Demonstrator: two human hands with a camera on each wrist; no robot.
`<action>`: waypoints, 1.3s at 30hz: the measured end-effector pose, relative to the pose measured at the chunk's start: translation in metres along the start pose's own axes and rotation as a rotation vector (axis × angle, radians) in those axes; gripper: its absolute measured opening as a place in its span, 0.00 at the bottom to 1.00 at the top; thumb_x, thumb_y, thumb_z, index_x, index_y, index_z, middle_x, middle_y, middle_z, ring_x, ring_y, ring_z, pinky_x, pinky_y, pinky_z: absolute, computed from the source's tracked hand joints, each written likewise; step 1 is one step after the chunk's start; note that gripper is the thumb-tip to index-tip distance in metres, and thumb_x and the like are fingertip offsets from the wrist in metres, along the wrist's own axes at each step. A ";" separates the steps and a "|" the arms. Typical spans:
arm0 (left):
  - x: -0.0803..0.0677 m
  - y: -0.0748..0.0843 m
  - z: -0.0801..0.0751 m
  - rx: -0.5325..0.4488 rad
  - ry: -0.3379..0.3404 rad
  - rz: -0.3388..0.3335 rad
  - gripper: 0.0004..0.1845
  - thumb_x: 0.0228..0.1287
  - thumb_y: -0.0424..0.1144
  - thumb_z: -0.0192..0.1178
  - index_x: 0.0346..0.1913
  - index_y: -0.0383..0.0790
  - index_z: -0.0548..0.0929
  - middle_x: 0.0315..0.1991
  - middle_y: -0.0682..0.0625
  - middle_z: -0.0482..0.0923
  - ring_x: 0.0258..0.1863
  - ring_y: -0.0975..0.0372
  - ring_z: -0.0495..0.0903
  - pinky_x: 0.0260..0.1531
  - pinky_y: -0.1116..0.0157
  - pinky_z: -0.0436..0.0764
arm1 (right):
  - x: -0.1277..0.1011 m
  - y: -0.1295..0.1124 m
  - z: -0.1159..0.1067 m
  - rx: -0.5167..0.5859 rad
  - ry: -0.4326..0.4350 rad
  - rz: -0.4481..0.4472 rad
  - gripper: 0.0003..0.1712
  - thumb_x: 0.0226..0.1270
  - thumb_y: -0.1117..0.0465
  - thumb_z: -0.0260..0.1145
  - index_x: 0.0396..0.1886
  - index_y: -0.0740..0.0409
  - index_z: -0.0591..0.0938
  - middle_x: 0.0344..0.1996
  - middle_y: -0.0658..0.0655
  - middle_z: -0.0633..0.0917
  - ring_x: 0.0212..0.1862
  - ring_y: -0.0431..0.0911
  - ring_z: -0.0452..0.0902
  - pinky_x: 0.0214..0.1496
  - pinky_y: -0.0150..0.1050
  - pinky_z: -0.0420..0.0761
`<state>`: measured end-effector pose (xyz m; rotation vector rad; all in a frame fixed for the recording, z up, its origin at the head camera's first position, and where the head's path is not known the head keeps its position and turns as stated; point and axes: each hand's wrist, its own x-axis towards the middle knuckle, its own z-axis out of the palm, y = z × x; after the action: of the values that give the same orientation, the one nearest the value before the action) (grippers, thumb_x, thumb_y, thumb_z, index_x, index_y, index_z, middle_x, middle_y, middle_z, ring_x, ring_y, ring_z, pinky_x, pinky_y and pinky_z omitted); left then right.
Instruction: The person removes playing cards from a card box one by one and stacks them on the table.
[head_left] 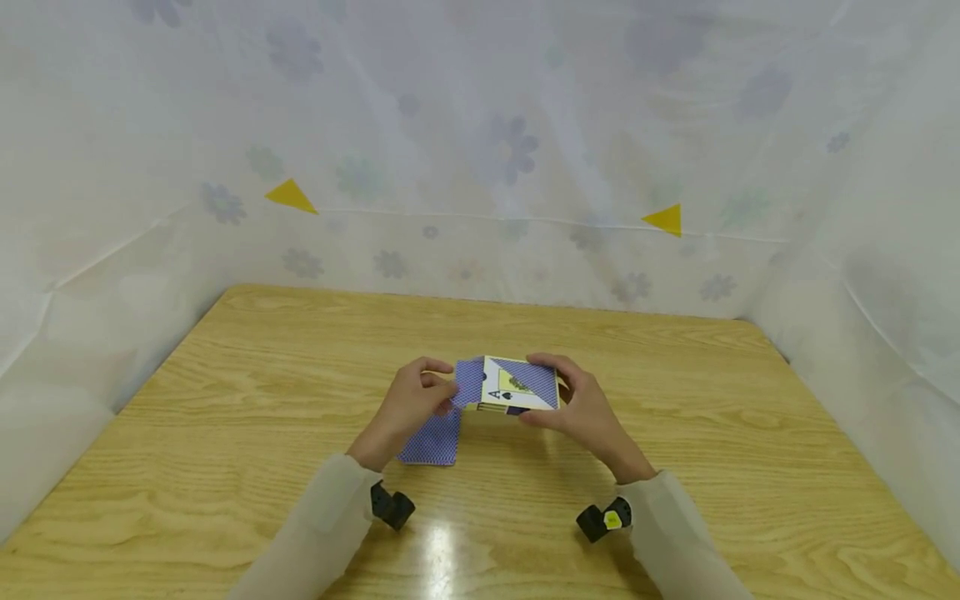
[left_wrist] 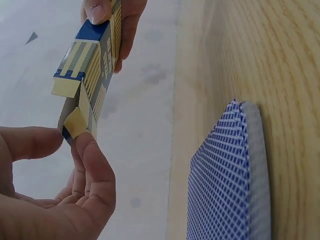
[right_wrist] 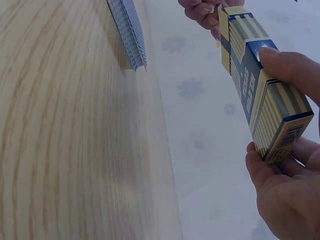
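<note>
Near the card box (head_left: 517, 383), blue-backed cards (head_left: 433, 443) on the table (head_left: 637, 346)

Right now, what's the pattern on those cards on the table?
The card stack has a blue-and-white crisscross top, clearest in the left wrist view.

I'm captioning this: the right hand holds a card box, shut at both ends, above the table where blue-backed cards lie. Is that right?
No: the card box is open at the end nearest the left hand, as the left wrist view shows. The rest holds.
</note>
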<state>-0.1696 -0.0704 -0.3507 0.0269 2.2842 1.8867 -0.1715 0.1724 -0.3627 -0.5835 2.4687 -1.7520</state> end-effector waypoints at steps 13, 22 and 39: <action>-0.003 0.002 0.001 -0.007 -0.001 -0.009 0.20 0.61 0.31 0.63 0.55 0.32 0.72 0.30 0.43 0.82 0.24 0.60 0.78 0.32 0.63 0.82 | 0.001 0.001 0.000 -0.007 0.009 -0.001 0.43 0.47 0.68 0.77 0.65 0.54 0.70 0.64 0.58 0.69 0.60 0.51 0.66 0.53 0.24 0.73; -0.003 0.001 -0.002 -0.037 -0.009 0.020 0.19 0.63 0.33 0.62 0.54 0.31 0.73 0.34 0.38 0.84 0.25 0.58 0.81 0.35 0.58 0.83 | 0.000 0.001 -0.004 -0.030 0.028 -0.005 0.43 0.48 0.68 0.76 0.65 0.55 0.70 0.65 0.59 0.68 0.59 0.50 0.67 0.53 0.23 0.72; -0.002 0.000 -0.004 -0.050 0.082 0.028 0.19 0.61 0.29 0.62 0.55 0.34 0.76 0.36 0.38 0.83 0.29 0.56 0.82 0.35 0.59 0.83 | 0.002 0.002 -0.009 -0.057 0.051 0.015 0.42 0.48 0.67 0.76 0.65 0.56 0.70 0.65 0.58 0.68 0.61 0.51 0.66 0.60 0.33 0.72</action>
<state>-0.1686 -0.0740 -0.3498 -0.0258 2.3000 1.9937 -0.1761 0.1808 -0.3613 -0.5298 2.5578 -1.7174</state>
